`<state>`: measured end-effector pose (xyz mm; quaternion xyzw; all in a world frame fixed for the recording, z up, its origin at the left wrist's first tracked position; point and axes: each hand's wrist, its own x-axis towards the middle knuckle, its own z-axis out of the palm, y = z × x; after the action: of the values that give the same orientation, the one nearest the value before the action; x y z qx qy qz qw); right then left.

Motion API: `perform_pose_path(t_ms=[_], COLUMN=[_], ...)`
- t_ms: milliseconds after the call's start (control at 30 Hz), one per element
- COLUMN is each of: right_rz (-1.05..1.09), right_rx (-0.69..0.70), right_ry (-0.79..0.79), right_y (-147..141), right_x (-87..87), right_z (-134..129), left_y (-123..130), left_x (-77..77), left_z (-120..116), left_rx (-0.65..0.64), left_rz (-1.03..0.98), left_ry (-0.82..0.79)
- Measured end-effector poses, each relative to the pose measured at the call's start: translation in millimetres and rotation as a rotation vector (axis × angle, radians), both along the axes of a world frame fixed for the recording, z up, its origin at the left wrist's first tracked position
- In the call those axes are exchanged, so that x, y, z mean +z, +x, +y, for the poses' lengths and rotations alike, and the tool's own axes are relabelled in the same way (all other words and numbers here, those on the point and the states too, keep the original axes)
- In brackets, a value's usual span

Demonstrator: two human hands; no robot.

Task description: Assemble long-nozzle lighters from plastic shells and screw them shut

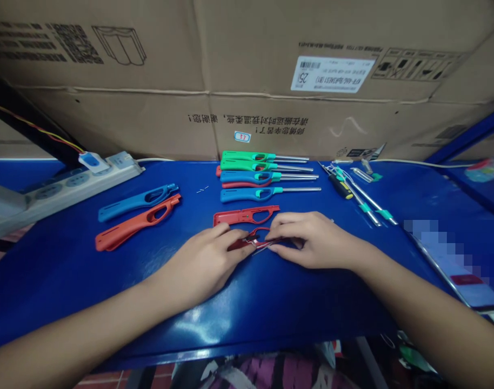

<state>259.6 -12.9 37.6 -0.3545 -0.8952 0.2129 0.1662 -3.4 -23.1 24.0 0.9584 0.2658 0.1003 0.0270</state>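
Observation:
My left hand (208, 256) pinches the rear of a red lighter casing half (262, 233), low over the table. A small black part and thin wires show inside it. At its front end the fingers of my right hand (315, 237) are closed, partly hiding what they grip. Just beyond both hands lies the matching red casing half (247, 216), its inner side up. Farther back, several long-necked gas lighters (251, 194) in green and blue lie in a row, their metal tubes pointing right.
On the left lie a blue lighter body (125, 206) and an orange one (129, 228), beside a power strip (68, 186). To the right are a screwdriver (342, 185), metal tubes (371, 197) with teal tips, and a phone (461, 270). A cardboard box (149, 124) stands behind.

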Motion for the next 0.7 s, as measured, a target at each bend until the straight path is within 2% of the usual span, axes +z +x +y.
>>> perform_pose_path(t_ms=[67, 100, 200, 300, 367, 500, 700], right_rz=[0.072, 0.096, 0.008, -0.270, -0.341, -0.341, -0.293], right_rx=[-0.117, -0.223, -0.668, -0.969, -1.115, -1.148, -1.094], right_ry=[0.106, 0.181, 0.389, 0.359, 0.288, 0.195, 0.205], right_y=[8.5, 16.1, 51.8, 96.0, 120.3, 144.2, 145.9], right_x=[3.3, 4.5, 3.3, -6.0, -14.5, -26.7, -29.0], right_z=[7.8, 14.1, 38.6, 62.1, 73.2, 84.0, 86.8], left_y=[-1.2, -1.9, -3.1, -3.4, -3.5, -4.0, -5.1], left_x=[-1.1, -1.5, -1.6, -0.7, -0.2, -0.1, -1.2], left_z=[0.9, 1.5, 3.2, 3.8, 3.7, 4.3, 5.9], left_rx=[0.004, 0.004, -0.005, -0.014, -0.017, -0.026, -0.045], left_rz=[-0.016, -0.020, -0.012, 0.000, -0.005, -0.021, -0.019], left_ry=[-0.019, -0.027, -0.040, -0.041, -0.034, -0.013, -0.008])
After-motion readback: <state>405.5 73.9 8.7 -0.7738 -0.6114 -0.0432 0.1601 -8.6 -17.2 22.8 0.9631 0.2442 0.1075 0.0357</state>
